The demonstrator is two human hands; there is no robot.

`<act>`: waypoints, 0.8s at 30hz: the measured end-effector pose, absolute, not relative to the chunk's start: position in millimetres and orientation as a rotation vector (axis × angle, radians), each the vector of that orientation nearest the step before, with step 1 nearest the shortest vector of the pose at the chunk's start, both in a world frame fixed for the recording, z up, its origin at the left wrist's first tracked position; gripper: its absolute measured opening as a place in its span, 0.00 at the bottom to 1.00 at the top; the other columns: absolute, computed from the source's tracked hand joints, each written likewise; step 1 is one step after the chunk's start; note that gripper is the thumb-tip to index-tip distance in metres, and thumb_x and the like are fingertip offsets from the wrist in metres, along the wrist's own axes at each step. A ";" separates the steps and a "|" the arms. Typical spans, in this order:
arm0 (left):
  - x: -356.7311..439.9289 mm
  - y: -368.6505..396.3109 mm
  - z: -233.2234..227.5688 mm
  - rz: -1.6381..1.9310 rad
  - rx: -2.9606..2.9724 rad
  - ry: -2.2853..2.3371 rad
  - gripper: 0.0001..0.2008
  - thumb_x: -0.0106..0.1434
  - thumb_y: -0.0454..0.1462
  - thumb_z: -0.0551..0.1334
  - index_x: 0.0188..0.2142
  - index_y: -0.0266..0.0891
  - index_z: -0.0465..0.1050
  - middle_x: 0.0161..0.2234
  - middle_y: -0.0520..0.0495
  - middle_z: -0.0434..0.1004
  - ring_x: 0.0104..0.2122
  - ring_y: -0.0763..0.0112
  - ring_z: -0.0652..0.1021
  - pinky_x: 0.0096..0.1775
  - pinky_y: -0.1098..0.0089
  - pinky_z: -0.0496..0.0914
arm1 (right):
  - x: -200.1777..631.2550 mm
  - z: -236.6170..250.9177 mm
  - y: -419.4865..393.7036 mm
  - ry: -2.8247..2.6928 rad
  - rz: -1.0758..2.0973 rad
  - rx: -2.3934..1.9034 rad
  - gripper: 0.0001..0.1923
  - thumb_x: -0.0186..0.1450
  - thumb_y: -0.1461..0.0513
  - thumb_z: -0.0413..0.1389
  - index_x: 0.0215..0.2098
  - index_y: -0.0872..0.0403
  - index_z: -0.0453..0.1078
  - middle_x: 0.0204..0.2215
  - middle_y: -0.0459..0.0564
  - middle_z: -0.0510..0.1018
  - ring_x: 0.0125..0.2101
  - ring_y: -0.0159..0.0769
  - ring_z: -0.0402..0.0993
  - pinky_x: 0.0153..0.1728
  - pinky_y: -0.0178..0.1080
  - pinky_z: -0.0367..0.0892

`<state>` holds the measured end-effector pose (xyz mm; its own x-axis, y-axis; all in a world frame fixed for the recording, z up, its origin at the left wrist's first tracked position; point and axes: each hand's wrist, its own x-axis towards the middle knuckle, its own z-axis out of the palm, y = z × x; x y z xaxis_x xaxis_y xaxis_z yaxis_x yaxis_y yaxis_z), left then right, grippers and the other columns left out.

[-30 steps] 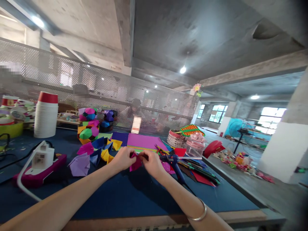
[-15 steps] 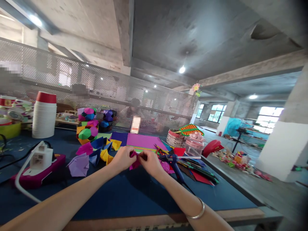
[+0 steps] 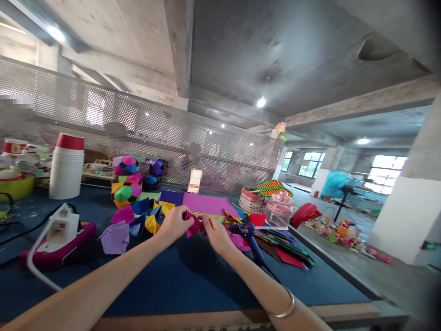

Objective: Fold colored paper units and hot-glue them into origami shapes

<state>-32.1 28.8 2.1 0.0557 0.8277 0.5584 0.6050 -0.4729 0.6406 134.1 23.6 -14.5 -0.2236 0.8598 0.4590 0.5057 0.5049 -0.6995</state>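
A small folded piece of magenta paper (image 3: pixel 194 226) is held between my two hands above the blue table. My left hand (image 3: pixel 175 224) pinches its left side. Fingers of my right hand (image 3: pixel 217 232) close on its right edge, partly hiding it. Left of my hands lie folded paper pieces: a lilac one (image 3: pixel 115 237), a magenta one (image 3: pixel 123 214), and several blue and yellow ones (image 3: pixel 151 224). A blue glue gun (image 3: pixel 247 231) rests just right of my right hand. Behind my hands is a stack of coloured paper (image 3: pixel 210 202) with purple on top.
A power strip (image 3: pixel 82 235) with a white plug and cables lies at left, near stacked paper cups (image 3: pixel 66 172). Multicoloured paper balls (image 3: pixel 126 191) stand farther back. To the right are a woven basket (image 3: pixel 253 202), a pink-lidded clear jar (image 3: pixel 278 212) and scissors (image 3: pixel 229 217).
My hands have turned the magenta paper, and more of it shows between them. My right fingers have stretched out along its edge. The view has shifted slightly.
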 end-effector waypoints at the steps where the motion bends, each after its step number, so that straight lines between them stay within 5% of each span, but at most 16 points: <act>1: -33.4 30.3 2.3 1.399 2.042 1.463 0.05 0.51 0.35 0.57 0.22 0.37 0.67 0.17 0.55 0.63 0.22 0.75 0.66 0.26 0.74 0.56 | 133.4 -16.1 23.8 -1.878 0.602 -1.136 0.22 0.67 0.49 0.42 0.34 0.55 0.69 0.26 0.49 0.76 0.27 0.34 0.71 0.27 0.33 0.63; 6: -34.3 36.6 -2.3 1.426 1.879 1.376 0.07 0.51 0.37 0.56 0.28 0.37 0.70 0.22 0.53 0.71 0.25 0.72 0.72 0.28 0.73 0.62 | 131.4 -21.9 23.1 -1.968 0.730 -1.095 0.18 0.61 0.49 0.53 0.29 0.56 0.69 0.23 0.45 0.74 0.25 0.31 0.68 0.25 0.31 0.60; 12: -29.4 36.5 -7.6 1.416 1.907 1.317 0.07 0.52 0.35 0.56 0.31 0.37 0.69 0.26 0.49 0.75 0.28 0.69 0.75 0.32 0.71 0.66 | 133.5 -20.8 27.7 -1.833 0.670 -1.120 0.13 0.60 0.55 0.53 0.30 0.57 0.69 0.23 0.46 0.75 0.24 0.31 0.68 0.24 0.31 0.59; 24: -18.9 23.7 -5.7 1.418 2.040 0.951 0.22 0.51 0.43 0.64 0.44 0.39 0.67 0.41 0.42 0.75 0.41 0.64 0.76 0.41 0.66 0.71 | 141.7 -5.5 23.4 -1.853 0.115 -1.267 0.08 0.57 0.67 0.52 0.35 0.55 0.70 0.29 0.49 0.78 0.30 0.36 0.73 0.31 0.34 0.63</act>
